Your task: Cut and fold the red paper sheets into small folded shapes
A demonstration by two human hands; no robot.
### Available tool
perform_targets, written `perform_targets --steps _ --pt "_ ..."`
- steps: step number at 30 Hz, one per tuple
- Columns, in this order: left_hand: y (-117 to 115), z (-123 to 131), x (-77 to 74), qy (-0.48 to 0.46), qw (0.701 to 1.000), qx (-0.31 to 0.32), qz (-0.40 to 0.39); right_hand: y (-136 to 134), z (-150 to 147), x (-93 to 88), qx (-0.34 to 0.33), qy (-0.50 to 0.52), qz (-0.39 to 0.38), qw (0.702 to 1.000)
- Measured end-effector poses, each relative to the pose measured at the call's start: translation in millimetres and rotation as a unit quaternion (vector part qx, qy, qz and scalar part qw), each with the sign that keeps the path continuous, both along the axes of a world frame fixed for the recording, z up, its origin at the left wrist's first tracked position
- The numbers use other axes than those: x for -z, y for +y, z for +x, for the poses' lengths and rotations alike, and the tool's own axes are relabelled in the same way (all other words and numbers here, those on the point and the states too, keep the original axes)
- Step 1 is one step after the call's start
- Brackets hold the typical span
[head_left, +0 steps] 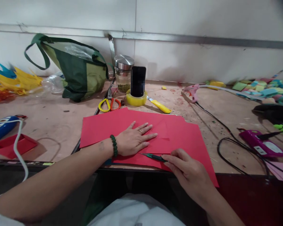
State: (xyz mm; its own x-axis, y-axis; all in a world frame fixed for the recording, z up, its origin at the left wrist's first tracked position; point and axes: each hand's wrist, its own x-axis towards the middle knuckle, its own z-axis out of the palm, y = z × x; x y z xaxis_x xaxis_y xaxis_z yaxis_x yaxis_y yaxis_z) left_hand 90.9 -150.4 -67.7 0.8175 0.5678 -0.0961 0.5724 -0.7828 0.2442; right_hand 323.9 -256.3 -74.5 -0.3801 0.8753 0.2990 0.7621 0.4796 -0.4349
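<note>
Red paper sheets (193,135) lie overlapping across the table's front edge. My left hand (132,139) presses flat on the top sheet with its fingers spread; a bracelet of green beads circles the wrist. A clear pointed shape (163,130), perhaps a template, lies on the red just beyond those fingertips. In my right hand (187,169) is a slim green-and-black craft knife (154,156), pinched at its rear end. Its pointed metal tip rests at or just over the red sheet, close to the left little-finger side. Whether the tip touches cannot be made out.
Behind the paper are scissors (109,103), a yellow utility knife (159,105), a tape roll (136,99) propping a phone (138,81), and a glass jar (123,75). A green bag (77,69) stands left. A pink glue gun (192,92) and purple power strip (263,144) trail cords at right.
</note>
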Motion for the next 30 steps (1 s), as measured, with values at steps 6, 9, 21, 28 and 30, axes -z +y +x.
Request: perform_targets --steps 6,9,21,28,30 --pt "-1 1 0.2 0.001 1.0 0.0 -0.001 -5 -6 3.4 0.002 0.008 -0.007 1.0" --pt "-1 2 -0.8 0.002 1.0 -0.001 -0.01 -4 -6 2.7 0.006 0.01 -0.011 1.0" --pt "11 -19 -7.2 -0.017 0.998 -0.011 -0.063 -2 -5 1.0 0.001 0.001 0.001 1.0" --pt "6 -15 -1.7 0.012 1.0 -0.006 -0.017 0 -12 0.5 -0.01 -0.004 0.005 1.0" --pt "6 -15 -3.0 0.013 1.0 -0.006 -0.016 0 -13 1.5 -0.013 -0.002 0.002 1.0"
